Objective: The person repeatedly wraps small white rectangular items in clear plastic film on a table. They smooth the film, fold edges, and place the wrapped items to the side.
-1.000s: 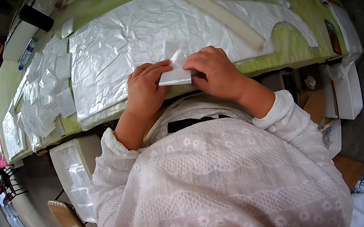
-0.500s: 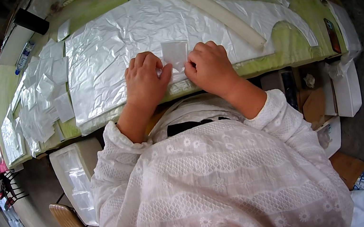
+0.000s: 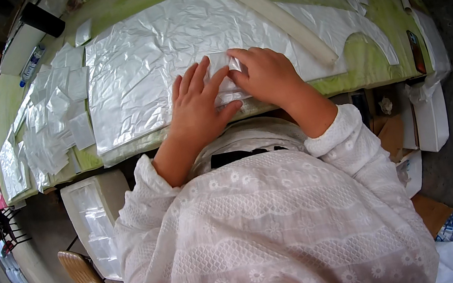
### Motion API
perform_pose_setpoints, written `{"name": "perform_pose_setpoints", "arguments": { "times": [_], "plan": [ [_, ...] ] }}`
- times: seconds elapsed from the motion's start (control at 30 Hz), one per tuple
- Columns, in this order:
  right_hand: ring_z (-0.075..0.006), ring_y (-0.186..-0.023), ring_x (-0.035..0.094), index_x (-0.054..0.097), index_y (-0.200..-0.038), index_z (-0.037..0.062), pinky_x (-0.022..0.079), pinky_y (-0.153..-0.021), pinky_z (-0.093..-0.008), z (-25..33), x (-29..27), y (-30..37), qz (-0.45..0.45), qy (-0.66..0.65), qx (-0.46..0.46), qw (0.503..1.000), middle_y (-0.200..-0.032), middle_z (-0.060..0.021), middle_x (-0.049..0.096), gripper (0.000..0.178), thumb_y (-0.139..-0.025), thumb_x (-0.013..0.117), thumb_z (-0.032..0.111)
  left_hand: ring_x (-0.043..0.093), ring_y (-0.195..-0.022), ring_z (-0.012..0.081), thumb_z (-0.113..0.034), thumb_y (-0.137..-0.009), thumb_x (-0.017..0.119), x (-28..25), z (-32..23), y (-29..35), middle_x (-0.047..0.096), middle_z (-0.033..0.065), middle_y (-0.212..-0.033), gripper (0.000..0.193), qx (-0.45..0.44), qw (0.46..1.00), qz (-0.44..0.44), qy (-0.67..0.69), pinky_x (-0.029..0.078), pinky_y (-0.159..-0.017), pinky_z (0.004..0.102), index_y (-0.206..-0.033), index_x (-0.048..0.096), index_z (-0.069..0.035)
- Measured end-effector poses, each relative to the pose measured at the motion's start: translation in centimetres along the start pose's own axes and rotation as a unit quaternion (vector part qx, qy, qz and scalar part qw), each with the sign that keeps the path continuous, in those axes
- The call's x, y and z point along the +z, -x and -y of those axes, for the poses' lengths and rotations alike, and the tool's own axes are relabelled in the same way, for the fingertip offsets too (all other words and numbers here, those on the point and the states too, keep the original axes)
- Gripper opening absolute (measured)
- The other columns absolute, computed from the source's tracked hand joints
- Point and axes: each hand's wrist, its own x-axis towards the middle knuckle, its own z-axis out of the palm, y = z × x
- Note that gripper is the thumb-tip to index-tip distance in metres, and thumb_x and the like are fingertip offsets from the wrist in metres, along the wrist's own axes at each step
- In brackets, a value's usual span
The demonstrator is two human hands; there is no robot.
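A small clear plastic piece [image 3: 219,60], rectangular and bag-like, lies at the near part of a large silvery-white plastic sheet [image 3: 140,54]. My right hand [image 3: 269,76] pinches its right edge between thumb and fingers, where the film shines in a fold. Close by on the left, my left hand [image 3: 197,107] rests flat with fingers spread, its index fingertip near the right thumb. The left fingers partly cover the small piece, so its lower edge is hidden.
Many similar small plastic pieces [image 3: 56,110] lie in an overlapping pile at the left of the green tabletop [image 3: 371,57]. A long pale tube [image 3: 271,17] lies across the sheet. A phone [image 3: 416,51] sits at the right edge, a bottle [image 3: 32,65] at far left.
My left hand has opened from a curled grip and spread its fingers. My right hand has shifted slightly, now folding or pinching the small plastic piece's right side.
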Motion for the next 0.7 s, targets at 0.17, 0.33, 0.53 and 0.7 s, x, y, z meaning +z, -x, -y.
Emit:
{"name": "perform_pose_setpoints", "arguments": {
  "times": [0.17, 0.33, 0.53, 0.7],
  "plan": [
    [-0.0343, -0.1, 0.069, 0.071, -0.125, 0.0139, 0.055, -0.086, -0.0473, 0.5, -0.6, 0.0, 0.035, -0.011, 0.015, 0.999, -0.104, -0.0135, 0.073, 0.044, -0.088, 0.071, 0.037, 0.066, -0.105, 0.0218, -0.01, -0.088, 0.082, -1.7, -1.1, 7.6, 0.057, 0.015, -0.137, 0.069, -0.133, 0.943, 0.006, 0.304, 0.056, -0.092, 0.034, -0.15, 0.051, -0.012],
    [-0.0343, -0.101, 0.064, 0.073, -0.122, 0.0148, 0.05, -0.087, -0.0478, 2.7, -0.5, 3.4, 0.062, -0.016, -0.064, 0.996, -0.103, -0.0125, 0.069, 0.044, -0.084, 0.074, 0.037, 0.063, -0.098, 0.0076, -0.006, -0.098, 0.072, 0.0, -2.1, 11.2, 0.058, 0.0101, -0.133, 0.064, -0.287, 0.798, 0.037, 0.529, 0.054, -0.088, 0.025, -0.156, 0.046, -0.013],
    [-0.0303, -0.097, 0.062, 0.068, -0.128, 0.0102, 0.05, -0.086, -0.0434, 3.8, 0.6, 6.4, -0.016, -0.181, -0.156, 0.971, -0.102, -0.0112, 0.065, 0.047, -0.083, 0.077, 0.017, 0.059, -0.116, 0.0088, 0.0, -0.103, 0.06, 1.0, -2.7, 9.0, 0.064, 0.0041, -0.135, 0.044, -0.29, 0.783, 0.018, 0.55, 0.048, -0.1, 0.0264, -0.146, 0.054, -0.004],
    [-0.0176, -0.084, 0.062, 0.06, -0.135, 0.007, 0.053, -0.077, -0.0321, 4.2, 0.6, 7.0, 0.024, -0.416, -0.036, 0.908, -0.093, -0.0069, 0.063, 0.047, -0.09, 0.071, 0.004, 0.053, -0.086, 0.0059, 0.003, -0.101, 0.056, -0.4, -3.0, 8.1, 0.064, -0.0003, -0.108, 0.037, -0.199, 0.864, -0.074, 0.457, 0.046, -0.079, 0.0221, -0.136, 0.063, -0.007]
  ]
}}
